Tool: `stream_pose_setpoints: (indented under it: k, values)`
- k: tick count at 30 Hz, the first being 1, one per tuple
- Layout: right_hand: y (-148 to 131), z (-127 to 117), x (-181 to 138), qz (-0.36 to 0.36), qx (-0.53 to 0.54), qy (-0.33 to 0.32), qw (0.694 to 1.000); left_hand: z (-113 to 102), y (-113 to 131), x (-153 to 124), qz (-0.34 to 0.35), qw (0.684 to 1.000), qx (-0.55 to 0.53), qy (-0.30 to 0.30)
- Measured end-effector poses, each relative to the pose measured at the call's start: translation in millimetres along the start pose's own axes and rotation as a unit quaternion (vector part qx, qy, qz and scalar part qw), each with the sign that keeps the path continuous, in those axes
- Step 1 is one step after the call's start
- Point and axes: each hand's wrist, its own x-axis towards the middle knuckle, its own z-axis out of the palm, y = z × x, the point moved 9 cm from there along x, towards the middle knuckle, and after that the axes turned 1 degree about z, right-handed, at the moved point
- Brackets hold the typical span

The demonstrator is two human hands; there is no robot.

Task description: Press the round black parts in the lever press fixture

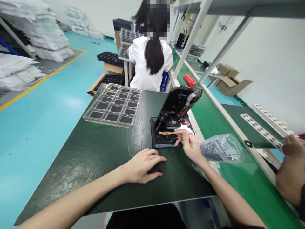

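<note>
Fingers (156,158) of the left hand (140,166) lie nearly straight, resting on a black disc (162,167) near the tabletop's (95,152) front edge. The right hand (190,145) pinches a thin metal tool (193,133) (tip unclear) at the press fixture (176,108), by the right edge.

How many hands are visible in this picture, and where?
3. The left hand rests on a round black part on the dark mat; the right hand holds a thin tool at the black fixture; a co-worker's hand rests at the right edge. Others may be hidden.
</note>
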Motion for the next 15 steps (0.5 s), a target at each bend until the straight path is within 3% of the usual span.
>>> stream_pose_setpoints:
  k: [6, 12, 15]
  values:
    - [-5.2, 12.3, 8.3, -0.066, -0.084, 0.033, 0.994, -5.9, -11.7, -1.0, -0.045, 0.998, -0.036, 0.032]
    - [-2.9, 26.4, 9.3, -0.094, -0.125, 0.006, 0.988, -3.1, -14.6, -1.9, -0.050, 0.991, -0.120, -0.036]
    - [-9.1, 23.7, 7.3, -0.102, -0.117, 0.002, 0.988, -4.1, -17.5, -0.9, -0.061, 0.986, -0.153, -0.039]
